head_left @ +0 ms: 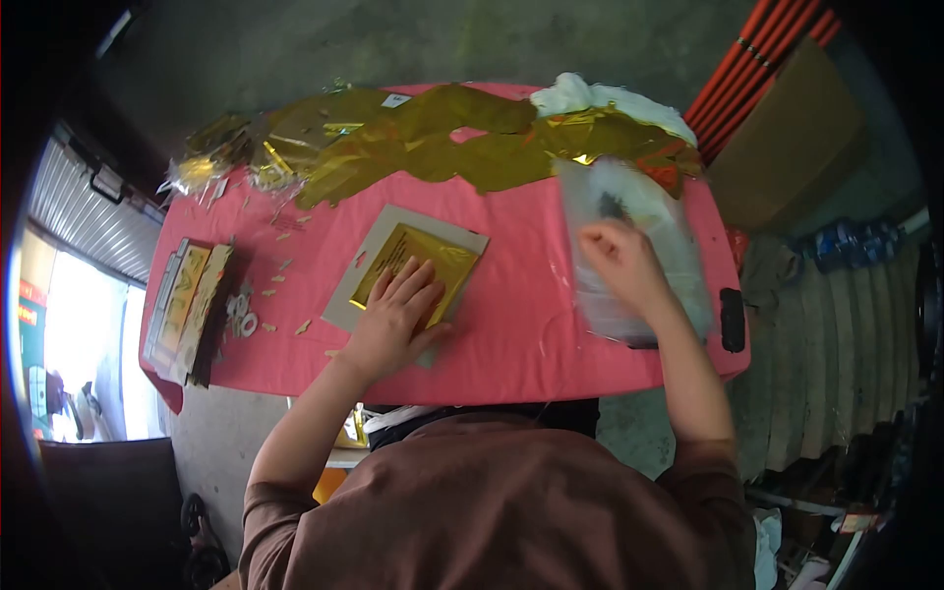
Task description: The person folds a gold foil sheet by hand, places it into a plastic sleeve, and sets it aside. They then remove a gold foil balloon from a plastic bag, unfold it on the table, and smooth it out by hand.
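Note:
My left hand (391,313) lies flat with fingers stretched over a gold foil packet (425,258). Beneath the packet is a grey card (391,222) with a small red mark near its left edge, set at a slant on the pink-covered table (511,324). My right hand (618,258) is closed, fingers curled in, above a stack of clear plastic bags (639,313). Whether a bag is pinched in those fingers is hidden. A dark patch (615,204) shows through the bags just beyond the hand.
Gold foil sheets (433,143) cover the table's far side, with a white cloth-like bundle (565,95) at the far right. On the left stand a box of cards (187,310), white rings (248,324) and small scraps. A black object (732,320) sits at the right edge.

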A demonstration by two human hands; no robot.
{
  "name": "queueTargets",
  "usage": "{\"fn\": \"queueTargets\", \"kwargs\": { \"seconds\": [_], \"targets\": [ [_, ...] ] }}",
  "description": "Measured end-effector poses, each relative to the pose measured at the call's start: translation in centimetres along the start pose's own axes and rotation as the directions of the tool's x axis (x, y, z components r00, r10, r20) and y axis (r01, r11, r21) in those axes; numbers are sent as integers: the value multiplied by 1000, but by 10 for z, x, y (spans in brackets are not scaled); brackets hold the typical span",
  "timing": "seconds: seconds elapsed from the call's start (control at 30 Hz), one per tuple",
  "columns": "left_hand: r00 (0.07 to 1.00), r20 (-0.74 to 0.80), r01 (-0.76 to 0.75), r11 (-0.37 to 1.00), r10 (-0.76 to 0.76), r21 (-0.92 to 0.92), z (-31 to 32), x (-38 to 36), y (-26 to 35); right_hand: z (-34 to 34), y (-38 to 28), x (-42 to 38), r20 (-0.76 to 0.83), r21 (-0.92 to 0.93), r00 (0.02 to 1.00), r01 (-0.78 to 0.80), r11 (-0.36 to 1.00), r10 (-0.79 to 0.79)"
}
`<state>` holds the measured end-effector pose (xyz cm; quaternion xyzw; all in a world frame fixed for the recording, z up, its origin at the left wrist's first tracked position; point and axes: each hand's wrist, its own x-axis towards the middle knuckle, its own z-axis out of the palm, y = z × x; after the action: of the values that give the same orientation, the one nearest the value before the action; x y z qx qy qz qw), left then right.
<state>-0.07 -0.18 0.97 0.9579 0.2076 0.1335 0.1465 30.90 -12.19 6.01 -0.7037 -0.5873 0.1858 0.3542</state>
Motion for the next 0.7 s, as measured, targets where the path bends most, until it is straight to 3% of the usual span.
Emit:
{"fn": "queueTargets", "kwargs": {
  "seconds": [0.03,0.07,0.13,0.17,0.23,0.27,0.33,0.4,0.43,0.5,0.57,0.7],
  "targets": [
    [1000,-5,-16,1000,16,-3,2,0,4,-9,14,10,-98,-154,995,4,988,-19],
    [999,-34,11,1000,-10,13,4,1,8,-14,32,22,-108,-163,994,1,987,-19],
    [994,-105,26,998,-21,50,5,2,12,-21,62,42,-328,-465,940,-76,882,-92],
    [993,-113,29,998,-23,54,6,5,11,-26,62,48,-328,-468,939,-68,881,-102],
    [992,-119,37,998,-32,42,7,1,10,-24,60,58,-248,-666,968,-190,722,27],
    [990,-139,42,998,-35,46,5,0,12,-23,56,61,-232,-662,973,-171,730,17],
    [987,-151,59,998,-53,34,3,-2,12,-16,46,64,-140,-840,950,-264,474,279],
    [979,-201,49,999,-44,21,2,-6,12,-12,66,69,-241,-845,922,-352,402,301],
    [978,-197,76,997,-70,24,1,-7,14,-10,74,69,-216,-848,930,-329,415,296],
    [977,-191,101,995,-99,-2,0,-5,17,-14,76,69,-354,-817,913,-407,408,201],
    [966,-248,87,996,-75,36,2,0,18,-18,83,71,-339,-813,926,-378,443,167],
    [971,-204,137,988,-121,67,7,11,17,-21,98,77,-289,-836,955,-285,469,65]
  ]
}}
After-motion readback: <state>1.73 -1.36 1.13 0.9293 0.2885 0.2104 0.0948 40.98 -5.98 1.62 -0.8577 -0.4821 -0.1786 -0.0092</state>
